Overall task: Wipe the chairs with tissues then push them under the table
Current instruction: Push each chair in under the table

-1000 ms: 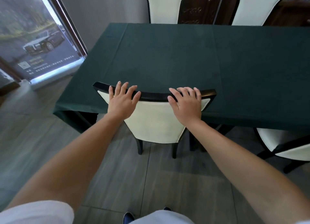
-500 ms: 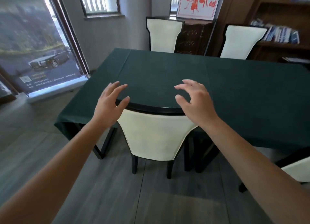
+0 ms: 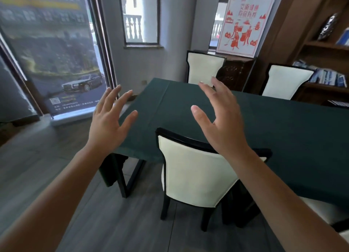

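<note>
Hovering: left hand (image 3: 107, 127) and right hand (image 3: 224, 123), both raised above the near chair (image 3: 192, 174), touching nothing
Chair location: tucked under near edge of desk (image 3: 283, 131), seat hidden beneath green cloth; backrest top rail just at cloth edge
Chair orientation: upright, backrest face toward camera, seat side toward desk; backrest long axis vertical, top rail running left to right, slightly skewed
Hidden/cut off: right end of top rail covered by right wrist and forearm; front legs out of sight under desk; only rear legs visible on floor (image 3: 47, 168)
Second near chair (image 3: 321, 212): lower right, only a cream sliver showing, mostly behind right arm and cut by frame edge
Far chairs: two on opposite side, left one (image 3: 204, 66) partly behind right fingertips, right one (image 3: 285, 81) clear
Left fingers (image 3: 113, 97): spread wide, empty, palm forward-down, over desk corner
Right fingers (image 3: 217, 87): spread wide, thumb out, empty, over cloth
Tissue: none seen in either hand
Blur: banner (image 3: 54, 49) at left and shelf (image 3: 326, 44) at right smeared, text unreadable
</note>
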Demonstrator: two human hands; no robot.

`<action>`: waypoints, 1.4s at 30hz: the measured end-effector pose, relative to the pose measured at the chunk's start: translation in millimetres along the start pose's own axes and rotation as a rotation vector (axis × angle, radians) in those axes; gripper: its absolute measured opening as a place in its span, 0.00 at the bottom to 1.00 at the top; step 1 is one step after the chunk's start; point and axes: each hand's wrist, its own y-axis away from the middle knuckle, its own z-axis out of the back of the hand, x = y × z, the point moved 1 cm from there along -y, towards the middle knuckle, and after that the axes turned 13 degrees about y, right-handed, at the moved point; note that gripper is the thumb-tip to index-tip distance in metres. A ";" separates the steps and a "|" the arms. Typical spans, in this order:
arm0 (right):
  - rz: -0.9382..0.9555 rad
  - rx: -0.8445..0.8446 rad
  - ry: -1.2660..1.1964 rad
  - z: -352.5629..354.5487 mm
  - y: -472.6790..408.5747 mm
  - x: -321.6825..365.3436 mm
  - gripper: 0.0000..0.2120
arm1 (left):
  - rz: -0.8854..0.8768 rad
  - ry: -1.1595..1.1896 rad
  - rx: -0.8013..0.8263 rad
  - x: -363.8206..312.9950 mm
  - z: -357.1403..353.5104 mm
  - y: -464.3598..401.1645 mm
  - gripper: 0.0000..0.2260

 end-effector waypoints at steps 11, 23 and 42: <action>0.030 0.114 -0.096 -118.0 9.8 79.4 0.25 | 0.191 -0.190 -0.009 92.8 78.5 45.1 0.28; 0.120 0.224 -0.267 -285.5 -78.9 125.6 0.27 | 0.298 -0.382 -0.044 197.8 125.3 -4.0 0.32; 0.074 0.252 -0.291 -469.4 -209.0 239.9 0.28 | 0.218 -0.374 -0.080 415.6 194.9 -108.7 0.26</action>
